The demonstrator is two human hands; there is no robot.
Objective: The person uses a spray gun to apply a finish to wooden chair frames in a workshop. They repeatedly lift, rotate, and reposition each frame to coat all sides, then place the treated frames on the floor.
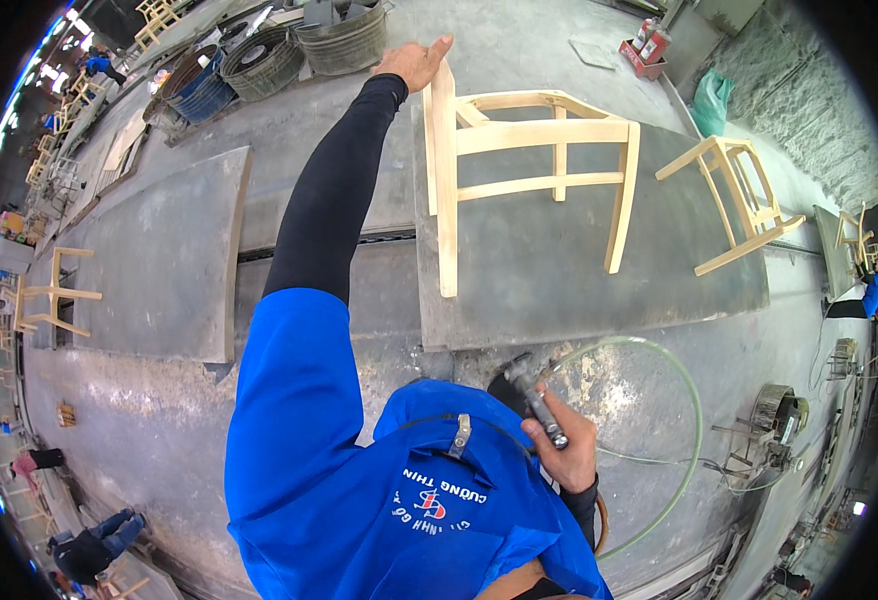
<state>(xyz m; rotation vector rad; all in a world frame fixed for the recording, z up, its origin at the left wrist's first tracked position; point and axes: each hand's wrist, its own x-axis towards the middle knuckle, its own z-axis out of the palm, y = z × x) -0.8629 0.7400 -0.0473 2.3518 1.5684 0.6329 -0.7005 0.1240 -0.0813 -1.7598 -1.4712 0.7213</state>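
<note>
At arm's length, my left hand (414, 66) grips the top of one post of a pale, unpainted wooden chair frame (539, 138). Its thumb points outward, and part of the fingers is hidden behind the wood. The chair has no seat panel and stands on a dark grey board (519, 290). Close to my body, my right hand (566, 445) is closed around a metal air gun (539, 402); its exact type is hard to make out. A pale green hose (697, 420) loops to the right of that hand.
A second wooden chair frame (734, 190) sits on the board's right side. Another grey board (159, 260) lies left, with a chair (54, 290) at its edge. Metal tubs (344, 40) stand far left, a green bag (711, 100) by the wall. Other people (99, 545) work around.
</note>
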